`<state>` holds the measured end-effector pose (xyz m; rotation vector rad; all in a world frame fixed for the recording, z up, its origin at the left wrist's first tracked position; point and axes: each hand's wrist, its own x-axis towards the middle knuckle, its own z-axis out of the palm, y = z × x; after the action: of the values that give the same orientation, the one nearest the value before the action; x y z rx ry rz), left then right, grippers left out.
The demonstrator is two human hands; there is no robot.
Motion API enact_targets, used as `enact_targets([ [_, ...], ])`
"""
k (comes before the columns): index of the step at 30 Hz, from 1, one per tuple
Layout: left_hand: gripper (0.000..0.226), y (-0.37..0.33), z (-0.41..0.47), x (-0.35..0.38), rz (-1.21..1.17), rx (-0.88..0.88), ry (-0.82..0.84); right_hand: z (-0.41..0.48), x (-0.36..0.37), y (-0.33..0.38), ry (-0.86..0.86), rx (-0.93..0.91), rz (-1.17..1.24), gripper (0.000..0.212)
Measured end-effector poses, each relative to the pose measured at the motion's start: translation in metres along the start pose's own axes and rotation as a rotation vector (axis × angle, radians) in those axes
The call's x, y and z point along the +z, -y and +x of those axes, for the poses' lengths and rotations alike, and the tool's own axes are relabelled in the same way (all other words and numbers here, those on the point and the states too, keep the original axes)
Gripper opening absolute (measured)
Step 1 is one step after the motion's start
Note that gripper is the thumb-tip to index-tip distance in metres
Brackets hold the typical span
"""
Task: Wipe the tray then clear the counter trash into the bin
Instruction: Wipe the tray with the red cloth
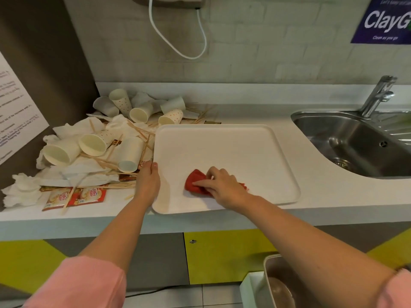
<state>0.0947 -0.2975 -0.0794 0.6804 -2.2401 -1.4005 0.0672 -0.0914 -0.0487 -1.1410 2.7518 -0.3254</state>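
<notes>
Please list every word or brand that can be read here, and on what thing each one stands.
"ClayG", cut off by the frame edge: purple poster, top right.
"Clean as you go", small: lower on the same poster.
"Coffee mate": red sachets on the counter.
Printed sheet at the left: too blurred to read.

Looks forward and down from head height, wide-angle. Hangs close over the counter point(322, 196), taking in the wall point(244, 52) above and the floor point(200, 295) below.

right hand point(222, 185) presses red cloth point(195, 183) | tray point(222, 147) | left hand point(148, 181) grips edge
</notes>
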Motion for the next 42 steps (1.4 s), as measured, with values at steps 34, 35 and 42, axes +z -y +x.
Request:
enact_targets([
  [34, 0.032, 0.003, 0.006, 0.013, 0.223, 0.089, -0.05, -0.094, -0.058, -0.108, 0.273, 0.419, -0.774, 0.029],
  [35, 0.032, 0.003, 0.006, 0.014, 0.241, 0.087, -0.047, -0.092, -0.06, -0.109, 0.277, 0.44, -0.767, 0.028],
  [42, 0.033, 0.003, 0.006, 0.015, 0.375, 0.076, -0.006, -0.082, -0.096, -0.124, -0.126, 0.719, 0.349, 0.036],
])
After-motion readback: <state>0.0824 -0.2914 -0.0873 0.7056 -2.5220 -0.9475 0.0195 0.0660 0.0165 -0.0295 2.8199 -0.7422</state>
